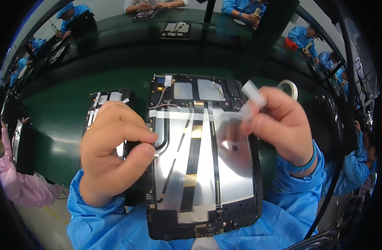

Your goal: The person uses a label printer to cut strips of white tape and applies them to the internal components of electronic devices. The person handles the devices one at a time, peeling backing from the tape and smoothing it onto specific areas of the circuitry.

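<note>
An opened tablet (234, 183) with its inner side up lies in front of me, its near end close to my body. Silver sheeting, black ribbon cables and pale tape strips show on it. My left hand (111, 150) is at the tablet's left edge, thumb and forefinger brought together in a pinch; whatever they hold is too small to make out. Over the tablet's upper right side, my right hand (282, 123) pinches a whitish, translucent strip of tape (253, 92). The strip sticks up from the fingertips, and its lower end blurs among them.
Another opened tablet (103, 98) lies partly behind my left hand on the green table (53, 125). A roll of pale tape (295, 90) rests beyond my right hand. Farther off is one more opened device (176, 31). Several people in work clothes sit around.
</note>
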Demonstrator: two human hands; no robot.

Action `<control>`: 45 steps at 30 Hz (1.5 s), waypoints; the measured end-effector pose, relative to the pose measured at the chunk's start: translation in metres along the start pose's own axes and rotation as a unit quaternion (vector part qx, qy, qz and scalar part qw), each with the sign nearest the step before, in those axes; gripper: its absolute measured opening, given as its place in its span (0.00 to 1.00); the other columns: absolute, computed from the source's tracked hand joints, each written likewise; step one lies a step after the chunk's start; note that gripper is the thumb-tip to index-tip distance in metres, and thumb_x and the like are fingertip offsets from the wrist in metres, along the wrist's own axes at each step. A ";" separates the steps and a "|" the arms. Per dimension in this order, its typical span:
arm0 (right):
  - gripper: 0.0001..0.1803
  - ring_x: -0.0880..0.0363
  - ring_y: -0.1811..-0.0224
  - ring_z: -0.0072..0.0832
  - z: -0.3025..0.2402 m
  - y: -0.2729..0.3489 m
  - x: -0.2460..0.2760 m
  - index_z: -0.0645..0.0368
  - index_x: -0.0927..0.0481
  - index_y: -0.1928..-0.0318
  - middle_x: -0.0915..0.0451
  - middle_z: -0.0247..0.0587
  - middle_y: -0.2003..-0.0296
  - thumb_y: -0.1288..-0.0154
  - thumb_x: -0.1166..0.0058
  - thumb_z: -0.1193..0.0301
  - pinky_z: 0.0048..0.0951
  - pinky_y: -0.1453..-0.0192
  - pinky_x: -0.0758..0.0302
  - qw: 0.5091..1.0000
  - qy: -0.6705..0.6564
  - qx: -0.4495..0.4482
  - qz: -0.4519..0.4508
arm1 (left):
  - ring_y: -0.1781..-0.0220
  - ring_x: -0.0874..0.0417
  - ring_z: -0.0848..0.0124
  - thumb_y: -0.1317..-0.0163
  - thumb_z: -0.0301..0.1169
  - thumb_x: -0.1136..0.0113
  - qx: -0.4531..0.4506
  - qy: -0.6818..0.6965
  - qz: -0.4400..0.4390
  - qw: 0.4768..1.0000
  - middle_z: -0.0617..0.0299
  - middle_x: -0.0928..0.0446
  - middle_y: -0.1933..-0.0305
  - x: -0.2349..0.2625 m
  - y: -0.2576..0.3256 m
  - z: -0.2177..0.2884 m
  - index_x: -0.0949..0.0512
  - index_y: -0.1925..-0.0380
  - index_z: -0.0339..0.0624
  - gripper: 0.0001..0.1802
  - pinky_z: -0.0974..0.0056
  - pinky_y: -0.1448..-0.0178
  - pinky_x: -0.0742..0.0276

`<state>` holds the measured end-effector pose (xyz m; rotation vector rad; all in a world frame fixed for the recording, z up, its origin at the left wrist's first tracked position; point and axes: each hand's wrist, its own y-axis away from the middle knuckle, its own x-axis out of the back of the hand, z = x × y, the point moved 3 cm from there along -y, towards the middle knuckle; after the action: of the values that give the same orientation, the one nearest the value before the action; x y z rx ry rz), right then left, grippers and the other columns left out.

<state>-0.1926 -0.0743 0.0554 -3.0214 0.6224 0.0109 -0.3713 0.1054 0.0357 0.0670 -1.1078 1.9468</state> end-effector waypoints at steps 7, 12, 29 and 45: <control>0.07 0.20 0.74 0.34 -0.026 -0.061 -0.038 0.63 0.25 0.70 0.22 0.43 0.77 0.44 0.43 0.73 0.30 0.70 0.27 0.908 0.375 0.156 -0.104 | 0.58 0.27 0.58 0.59 0.25 0.37 -0.030 -0.248 0.045 0.967 0.57 0.24 0.64 -0.004 -0.012 -0.013 0.20 0.68 0.38 0.14 0.58 0.53 0.32; 0.11 0.21 0.73 0.35 -0.009 -0.093 -0.052 0.62 0.28 0.66 0.23 0.43 0.75 0.49 0.41 0.77 0.30 0.67 0.25 0.855 0.465 0.183 -0.140 | 0.56 0.28 0.57 0.60 0.30 0.36 -0.006 -0.220 0.022 0.975 0.56 0.26 0.60 -0.003 -0.009 -0.024 0.19 0.68 0.40 0.15 0.58 0.51 0.32; 0.13 0.24 0.74 0.34 -0.005 -0.130 -0.060 0.66 0.28 0.67 0.25 0.45 0.76 0.55 0.43 0.74 0.31 0.69 0.27 0.834 0.535 0.056 -0.123 | 0.53 0.30 0.55 0.59 0.33 0.43 -0.068 -0.139 0.000 0.988 0.53 0.28 0.57 -0.004 -0.005 -0.047 0.21 0.68 0.39 0.16 0.55 0.48 0.35; 0.08 0.27 0.62 0.37 -0.008 -0.128 -0.079 0.58 0.22 0.68 0.28 0.38 0.74 0.49 0.37 0.72 0.34 0.57 0.29 0.696 0.591 0.331 -0.238 | 0.46 0.37 0.51 0.61 0.39 0.45 0.001 -0.032 0.022 0.999 0.46 0.34 0.51 -0.004 0.004 -0.072 0.20 0.66 0.40 0.21 0.51 0.39 0.44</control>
<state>-0.2149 0.0734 0.0722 -1.9912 -0.2052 -1.7916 -0.3470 0.1538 -0.0115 0.1076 -1.1580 1.9980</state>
